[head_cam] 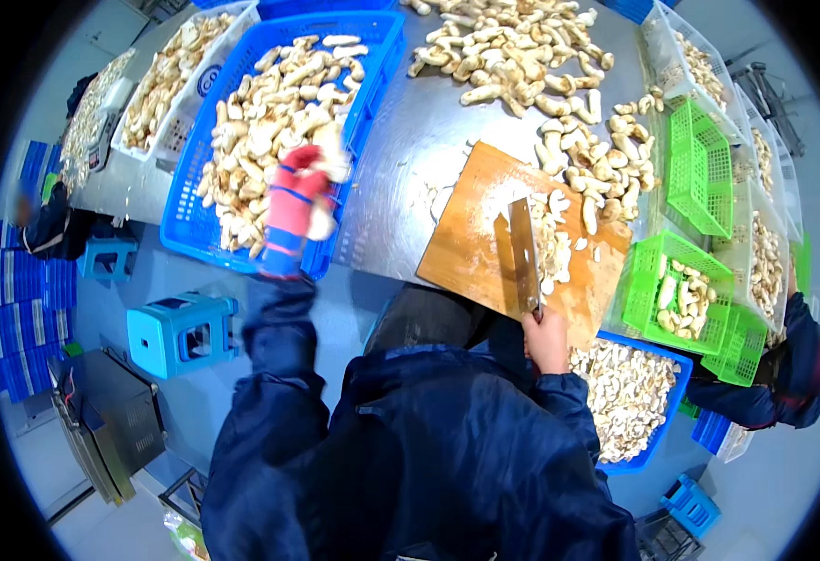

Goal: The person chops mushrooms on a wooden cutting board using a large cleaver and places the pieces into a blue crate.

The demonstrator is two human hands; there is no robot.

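My left hand (301, 193), in a red and blue striped glove, is over a blue plastic crate (192, 179) heaped with whole mushrooms (262, 133). Its fingers curl around pale mushrooms (334, 156), blurred along with the hand. Bare and gripping the handle, my right hand (547, 340) holds a cleaver (524, 252). The broad blade stands over a wooden cutting board (469, 210), just left of a row of mushroom slices (556, 245). Whole mushrooms (596, 165) lie at the board's far right edge.
A large mushroom pile (515, 49) covers the far steel table (382, 210). Green baskets (697, 168) and white crates (750, 189) line the right side. A blue crate of slices (683, 393) sits below the board. Stools (171, 336) stand left; another person's sleeve (799, 357) shows right.
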